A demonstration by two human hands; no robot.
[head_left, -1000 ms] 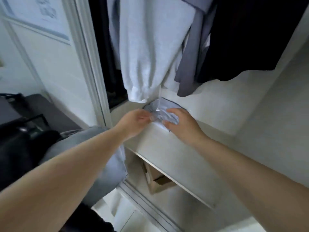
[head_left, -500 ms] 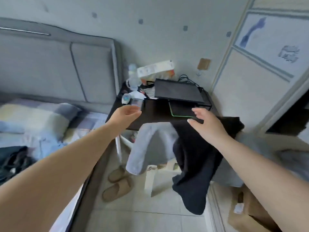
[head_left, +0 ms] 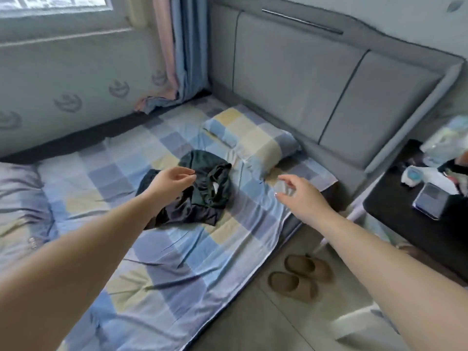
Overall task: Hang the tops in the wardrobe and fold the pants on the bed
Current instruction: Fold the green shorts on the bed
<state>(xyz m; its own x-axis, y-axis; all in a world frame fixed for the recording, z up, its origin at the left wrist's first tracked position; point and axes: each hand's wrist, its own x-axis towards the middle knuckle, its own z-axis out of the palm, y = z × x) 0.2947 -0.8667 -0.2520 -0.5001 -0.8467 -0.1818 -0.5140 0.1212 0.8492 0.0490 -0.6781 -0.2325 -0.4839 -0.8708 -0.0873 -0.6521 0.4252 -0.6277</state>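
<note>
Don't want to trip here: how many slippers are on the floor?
2: slippers side by side on the floor beside the bed, in front of the dark bedside table. Others could hide underneath.

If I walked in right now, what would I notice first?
Probably the dark clothes crumpled in a heap mid-bed on the checked sheet. The left hand hangs over the heap and the right hand beside it, both empty. Brown slippers sit on the floor by the bed.

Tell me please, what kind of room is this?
Most likely a bedroom in a home. A bed with a blue and yellow checked sheet and matching pillow stands against a grey padded headboard, dark crumpled clothes lie on it, and brown slippers sit on the floor beside it.
</note>
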